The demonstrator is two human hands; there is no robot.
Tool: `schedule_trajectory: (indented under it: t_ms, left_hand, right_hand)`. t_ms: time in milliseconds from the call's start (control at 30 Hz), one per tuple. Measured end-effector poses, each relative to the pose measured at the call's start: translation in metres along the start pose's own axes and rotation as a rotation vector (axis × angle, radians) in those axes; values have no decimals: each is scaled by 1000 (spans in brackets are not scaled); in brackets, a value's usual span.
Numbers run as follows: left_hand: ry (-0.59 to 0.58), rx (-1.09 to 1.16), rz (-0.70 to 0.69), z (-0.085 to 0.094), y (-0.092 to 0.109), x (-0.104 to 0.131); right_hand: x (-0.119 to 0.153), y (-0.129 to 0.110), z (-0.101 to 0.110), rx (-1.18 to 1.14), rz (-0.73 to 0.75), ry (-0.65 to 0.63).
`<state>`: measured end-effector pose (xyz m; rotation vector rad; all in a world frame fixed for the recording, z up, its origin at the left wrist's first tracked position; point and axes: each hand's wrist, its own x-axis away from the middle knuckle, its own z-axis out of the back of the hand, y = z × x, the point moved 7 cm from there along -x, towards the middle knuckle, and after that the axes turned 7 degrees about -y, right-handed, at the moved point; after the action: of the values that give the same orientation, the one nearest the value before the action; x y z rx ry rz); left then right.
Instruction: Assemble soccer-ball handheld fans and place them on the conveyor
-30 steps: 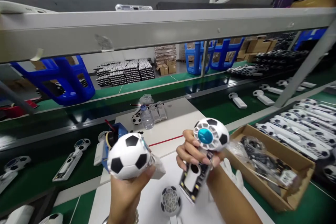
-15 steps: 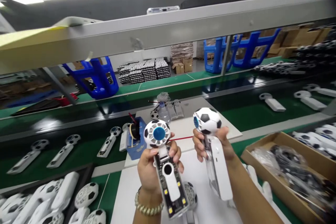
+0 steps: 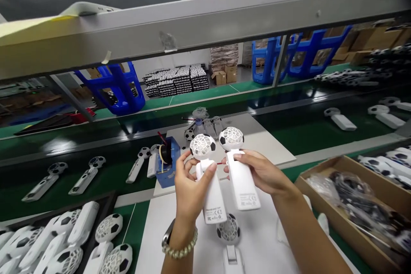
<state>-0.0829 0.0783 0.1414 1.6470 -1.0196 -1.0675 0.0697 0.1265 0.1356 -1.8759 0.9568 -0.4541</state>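
Observation:
My left hand [image 3: 192,188] is closed round a white handheld fan [image 3: 214,203] with a soccer-ball head, its thumb across the top of the handle. Close beside it, my right hand [image 3: 261,170] grips a second handheld fan [image 3: 244,188] by the upper handle. Both show their printed backs and lattice grilles, heads up and tilted slightly left. Below them, a third fan [image 3: 228,229] lies on the white board [image 3: 180,239], its lower end cut off by the frame edge.
At left, a black tray [image 3: 109,203] bears several fans. A blue box [image 3: 170,177] with a tape roll stands ahead. To the right is a cardboard box [image 3: 321,167] of cables and plastic bags. More fans lie on the green conveyor [image 3: 289,137]; a metal beam [image 3: 224,21] crosses above.
Both fans have been turned over from front and side to their backs and brought closer together. The left fan's open circuit-board side no longer faces me. Fans on the conveyor have shifted right.

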Motion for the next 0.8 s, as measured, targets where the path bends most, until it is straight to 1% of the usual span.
schedule_trajectory:
  t_ms: [33,100,200,267,333,400,467,500,533,567,633,700,733,800]
  left_hand:
    - [32,-78,-10,0,2,1]
    - [39,-161,0,-2,3,3]
    - [25,-191,13,-4,3,4]
    - [34,-191,-6,-3,2,4]
    - [58,-164,-68,0,3,3]
    - [74,-128,-150,1,6,3]
    - [84,-119,-195,1,8,4]
    - [96,-120,-194,1,9,5]
    - [113,-117,-184,2,9,7]
    - [129,-112,-172,2,8,8]
    - [149,-104,-170,2,8,11]
    - [146,-97,-193,2,8,13]
    - [147,-94,-204,2,8,14]
    - [141,-68,-208,3,5,15]
  right_hand:
    - [-1,1,1,31,-4,11]
    - [-3,4,2,72,-15,16]
    - [-3,9,0,126,-30,-23]
    - [-2,11,-2,167,-13,-63]
    - [-2,6,-1,243,51,-73]
    - [-8,-12,11,402,174,11]
    - [-20,-44,37,661,285,201]
    - [-28,-62,54,812,303,312]
    - [-38,-81,73,954,292,426]
    - [-48,-97,96,1114,213,534]
    - [-67,-124,142,1204,110,646]
    - [-74,-137,186,1271,-6,745]
    - [-73,-138,206,1303,-65,781]
    - [-63,-132,237,1365,-171,824]
